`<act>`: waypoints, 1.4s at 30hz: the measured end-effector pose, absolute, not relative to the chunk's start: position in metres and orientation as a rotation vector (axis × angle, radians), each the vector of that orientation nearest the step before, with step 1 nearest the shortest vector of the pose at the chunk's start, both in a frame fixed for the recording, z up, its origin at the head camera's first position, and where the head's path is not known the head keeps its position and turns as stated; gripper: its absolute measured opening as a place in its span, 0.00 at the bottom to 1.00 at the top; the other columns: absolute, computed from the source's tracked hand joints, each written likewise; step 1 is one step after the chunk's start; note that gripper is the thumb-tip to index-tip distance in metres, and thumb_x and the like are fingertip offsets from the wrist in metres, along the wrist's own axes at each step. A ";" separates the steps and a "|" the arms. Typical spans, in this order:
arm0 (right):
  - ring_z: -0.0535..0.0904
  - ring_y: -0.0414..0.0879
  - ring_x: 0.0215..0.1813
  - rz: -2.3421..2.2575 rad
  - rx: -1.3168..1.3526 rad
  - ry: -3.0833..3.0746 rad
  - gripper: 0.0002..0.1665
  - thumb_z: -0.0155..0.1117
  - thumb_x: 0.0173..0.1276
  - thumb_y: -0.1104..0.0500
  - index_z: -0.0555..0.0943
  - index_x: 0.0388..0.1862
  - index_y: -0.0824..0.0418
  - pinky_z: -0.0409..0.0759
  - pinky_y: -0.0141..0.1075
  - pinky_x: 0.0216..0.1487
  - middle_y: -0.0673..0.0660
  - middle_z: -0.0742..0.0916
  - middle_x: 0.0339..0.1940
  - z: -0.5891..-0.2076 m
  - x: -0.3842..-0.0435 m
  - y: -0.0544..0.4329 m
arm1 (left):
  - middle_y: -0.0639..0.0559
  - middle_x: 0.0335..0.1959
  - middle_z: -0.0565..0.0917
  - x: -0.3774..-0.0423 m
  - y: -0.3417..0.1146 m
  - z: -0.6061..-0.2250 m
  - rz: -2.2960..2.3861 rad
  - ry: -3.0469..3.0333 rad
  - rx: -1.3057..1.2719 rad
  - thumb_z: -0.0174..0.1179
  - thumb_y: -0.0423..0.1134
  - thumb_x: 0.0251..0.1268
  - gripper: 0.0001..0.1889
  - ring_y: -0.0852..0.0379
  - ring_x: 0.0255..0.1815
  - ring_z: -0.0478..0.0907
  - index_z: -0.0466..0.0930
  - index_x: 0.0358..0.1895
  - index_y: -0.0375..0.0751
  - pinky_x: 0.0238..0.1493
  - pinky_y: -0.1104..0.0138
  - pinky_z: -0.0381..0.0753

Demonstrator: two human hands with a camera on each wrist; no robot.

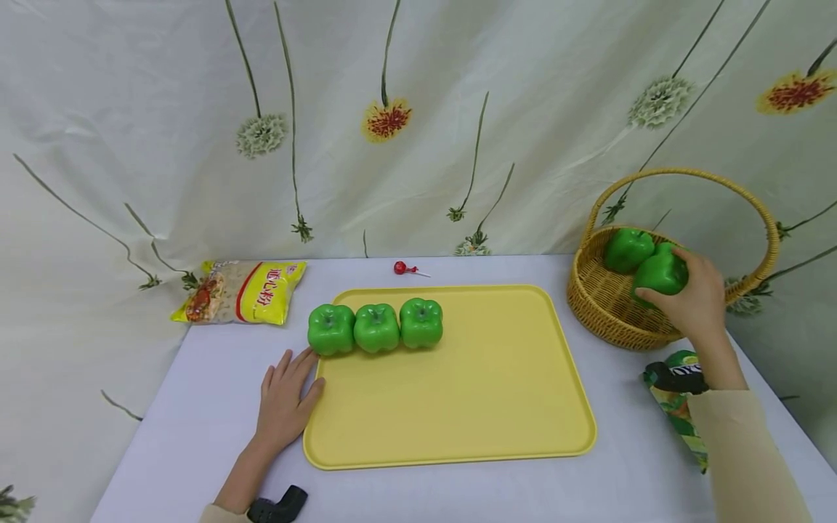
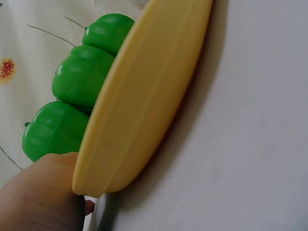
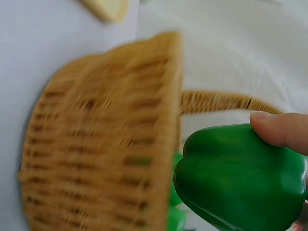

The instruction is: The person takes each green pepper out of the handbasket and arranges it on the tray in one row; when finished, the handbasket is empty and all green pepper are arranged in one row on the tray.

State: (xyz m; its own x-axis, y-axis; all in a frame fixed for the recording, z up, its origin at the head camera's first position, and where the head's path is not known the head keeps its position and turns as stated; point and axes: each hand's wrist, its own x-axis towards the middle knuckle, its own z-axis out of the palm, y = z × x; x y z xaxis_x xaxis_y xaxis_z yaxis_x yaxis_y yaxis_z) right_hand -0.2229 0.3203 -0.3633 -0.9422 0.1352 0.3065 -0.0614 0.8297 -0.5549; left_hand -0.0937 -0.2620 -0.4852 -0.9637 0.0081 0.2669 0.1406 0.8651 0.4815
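Observation:
My right hand grips a green bell pepper at the wicker basket's opening. In the right wrist view the thumb presses on this bell pepper, which is above the rim of the basket. Another green bell pepper lies inside the basket. Three more bell peppers, left, middle and right, form a row at the upper left of the yellow tray. With fingers extended, my left hand rests at the tray's left edge, fingertips by the leftmost pepper.
A yellow-and-clear food bag lies at the back left. Behind the tray is a red lollipop. A green packet lies partly under the right forearm. The basket's tall handle arches over its opening. A floral cloth hangs behind.

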 end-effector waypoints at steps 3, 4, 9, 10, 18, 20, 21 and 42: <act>0.58 0.76 0.66 0.847 -0.014 -2.638 0.51 0.75 0.57 0.61 0.58 0.75 0.68 0.55 0.69 0.60 0.78 0.67 0.68 -0.357 -0.220 0.309 | 0.35 0.71 0.67 -0.094 -0.262 -0.485 -0.748 -2.781 -0.112 0.53 0.39 0.71 0.25 0.27 0.74 0.51 0.67 0.69 0.35 0.70 0.33 0.42; 0.58 0.75 0.66 0.855 0.004 -2.628 0.51 0.75 0.56 0.62 0.58 0.75 0.68 0.55 0.69 0.60 0.78 0.67 0.68 -0.356 -0.219 0.305 | 0.35 0.71 0.67 -0.093 -0.262 -0.485 -0.750 -2.781 -0.111 0.53 0.39 0.71 0.25 0.27 0.74 0.51 0.67 0.69 0.35 0.70 0.33 0.42; 0.58 0.75 0.66 0.912 0.094 -2.608 0.52 0.76 0.55 0.61 0.59 0.75 0.66 0.59 0.71 0.56 0.76 0.67 0.69 -0.351 -0.214 0.282 | 0.35 0.71 0.68 -0.093 -0.262 -0.485 -0.757 -2.780 -0.111 0.53 0.39 0.71 0.26 0.28 0.74 0.51 0.67 0.69 0.34 0.70 0.33 0.42; 0.58 0.75 0.67 0.931 0.115 -2.606 0.52 0.76 0.55 0.61 0.59 0.75 0.65 0.60 0.71 0.56 0.75 0.66 0.70 -0.351 -0.213 0.277 | 0.35 0.71 0.68 -0.093 -0.262 -0.486 -0.757 -2.779 -0.112 0.53 0.39 0.71 0.25 0.28 0.74 0.51 0.67 0.69 0.34 0.70 0.33 0.42; 0.63 0.70 0.63 1.007 0.409 -2.557 0.48 0.79 0.49 0.64 0.67 0.68 0.67 0.63 0.67 0.55 0.72 0.72 0.66 -0.372 -0.216 0.218 | 0.35 0.70 0.68 -0.094 -0.264 -0.489 -0.746 -2.778 -0.113 0.54 0.39 0.71 0.25 0.28 0.74 0.51 0.68 0.68 0.34 0.70 0.33 0.43; 0.64 0.68 0.63 1.019 0.477 -2.582 0.48 0.80 0.49 0.63 0.68 0.68 0.67 0.65 0.66 0.55 0.71 0.72 0.65 -0.378 -0.216 0.201 | 0.35 0.70 0.68 -0.094 -0.264 -0.489 -0.744 -2.779 -0.112 0.54 0.39 0.70 0.25 0.28 0.74 0.51 0.68 0.68 0.33 0.70 0.33 0.43; 0.64 0.67 0.63 1.022 0.508 -2.592 0.48 0.80 0.48 0.62 0.68 0.67 0.66 0.67 0.66 0.55 0.71 0.73 0.65 -0.380 -0.216 0.192 | 0.35 0.70 0.68 -0.094 -0.264 -0.489 -0.743 -2.778 -0.112 0.54 0.39 0.70 0.25 0.28 0.74 0.51 0.68 0.68 0.33 0.70 0.33 0.43; 0.71 0.61 0.60 0.827 0.807 -2.743 0.49 0.84 0.44 0.52 0.73 0.66 0.58 0.78 0.55 0.51 0.63 0.77 0.61 -0.414 -0.207 0.084 | 0.35 0.70 0.69 -0.094 -0.264 -0.490 -0.723 -2.759 -0.122 0.55 0.38 0.70 0.25 0.27 0.74 0.52 0.68 0.68 0.33 0.69 0.32 0.44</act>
State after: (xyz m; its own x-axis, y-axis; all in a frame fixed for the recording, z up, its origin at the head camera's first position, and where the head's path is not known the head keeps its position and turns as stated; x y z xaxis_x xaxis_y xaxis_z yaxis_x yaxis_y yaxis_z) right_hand -0.2067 0.0844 -0.4138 -0.8404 -0.4508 0.3009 -0.5419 0.7006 -0.4642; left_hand -0.0941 -0.2641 -0.4900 -0.9557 0.0097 0.2942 0.1527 0.8707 0.4674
